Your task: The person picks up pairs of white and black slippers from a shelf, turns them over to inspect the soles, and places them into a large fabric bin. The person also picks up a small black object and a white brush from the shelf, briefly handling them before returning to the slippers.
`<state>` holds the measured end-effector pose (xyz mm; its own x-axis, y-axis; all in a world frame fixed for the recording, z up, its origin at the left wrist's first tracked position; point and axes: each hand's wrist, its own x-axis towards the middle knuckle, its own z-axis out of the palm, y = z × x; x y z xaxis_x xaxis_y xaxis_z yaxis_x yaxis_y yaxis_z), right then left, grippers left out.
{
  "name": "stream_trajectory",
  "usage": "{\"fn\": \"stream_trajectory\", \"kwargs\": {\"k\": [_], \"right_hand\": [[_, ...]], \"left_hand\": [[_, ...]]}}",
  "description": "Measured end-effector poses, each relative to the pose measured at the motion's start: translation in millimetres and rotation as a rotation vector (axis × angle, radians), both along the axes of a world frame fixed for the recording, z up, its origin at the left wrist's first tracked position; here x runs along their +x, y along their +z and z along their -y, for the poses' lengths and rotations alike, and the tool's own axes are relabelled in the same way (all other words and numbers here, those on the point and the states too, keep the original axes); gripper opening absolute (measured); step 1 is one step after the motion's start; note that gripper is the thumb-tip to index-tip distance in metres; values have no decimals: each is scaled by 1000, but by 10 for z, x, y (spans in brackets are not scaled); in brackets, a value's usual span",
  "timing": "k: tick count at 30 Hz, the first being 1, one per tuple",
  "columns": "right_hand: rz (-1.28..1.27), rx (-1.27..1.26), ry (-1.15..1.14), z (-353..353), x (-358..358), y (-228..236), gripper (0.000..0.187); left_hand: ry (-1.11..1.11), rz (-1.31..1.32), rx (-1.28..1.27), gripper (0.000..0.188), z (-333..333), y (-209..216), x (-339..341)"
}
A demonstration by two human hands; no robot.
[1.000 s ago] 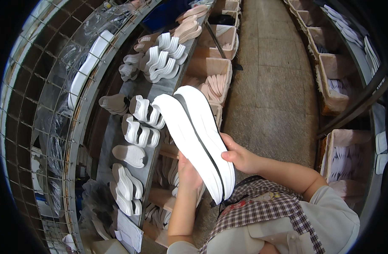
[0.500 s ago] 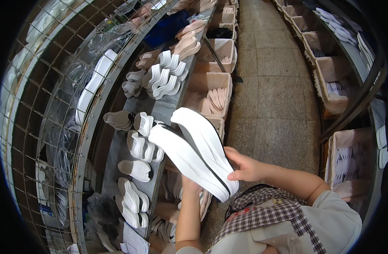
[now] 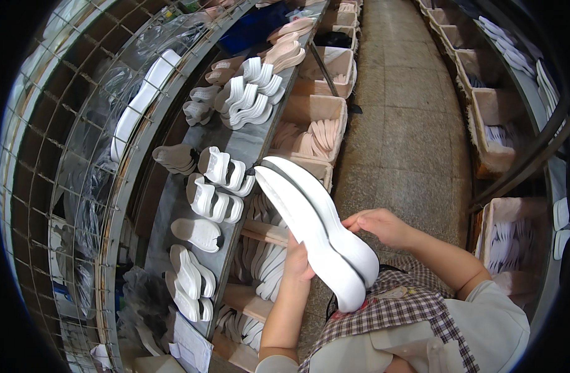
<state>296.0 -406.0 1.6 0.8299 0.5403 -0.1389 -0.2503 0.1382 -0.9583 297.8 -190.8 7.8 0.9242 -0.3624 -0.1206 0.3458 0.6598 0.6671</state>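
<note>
A person in a checked apron (image 3: 397, 311) stands beside a long shelf (image 3: 248, 149) in a shoe workshop, holding a pair of white shoe soles (image 3: 313, 227) pressed together on edge. The left hand (image 3: 297, 264) grips the pair from the left side near the heel end, fingers wrapped behind the soles and thumb toward the viewer. The right hand (image 3: 381, 225) closes on the right edge of the same pair, its fingertips curled over the rim. The soles slant from the near right, just in front of the apron, up to the far left, where their toe ends reach over the shelf edge.

On the grey shelf lie clusters of smaller white soles (image 3: 220, 186), some stacked on edge, some flat, with another group (image 3: 251, 99) farther along and pale pink soles (image 3: 285, 53) at the far end. A wire grid rack (image 3: 61, 155) rises to the left, hung with clear plastic bags and a long white sole strip (image 3: 142, 102). Below the shelf, cardboard boxes (image 3: 316, 118) hold more soles in rows. A stone-tiled aisle (image 3: 403, 112) runs down the middle of the scene, and a second line of boxes (image 3: 490, 137) with white pieces stands along the right side.
</note>
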Motion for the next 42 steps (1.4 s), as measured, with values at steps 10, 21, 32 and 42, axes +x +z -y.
{"fn": "stream_trajectory", "kwargs": {"k": [10,21,32,42], "right_hand": [[444,-139,-247,-223,-177,90,82],[495,130,-235,-286,-73,-217,76],[431,166,-204,-287,-93,-196,76],[448,171,-214,-316,-105,-184,80]], "left_hand": [[447,636,890,119,-151,-538,7],[540,972,1045,120,-74,-363,-40],[501,953,1095,130,-73,-363,-80],[501,827,885,130,-224,-760,-19]]}}
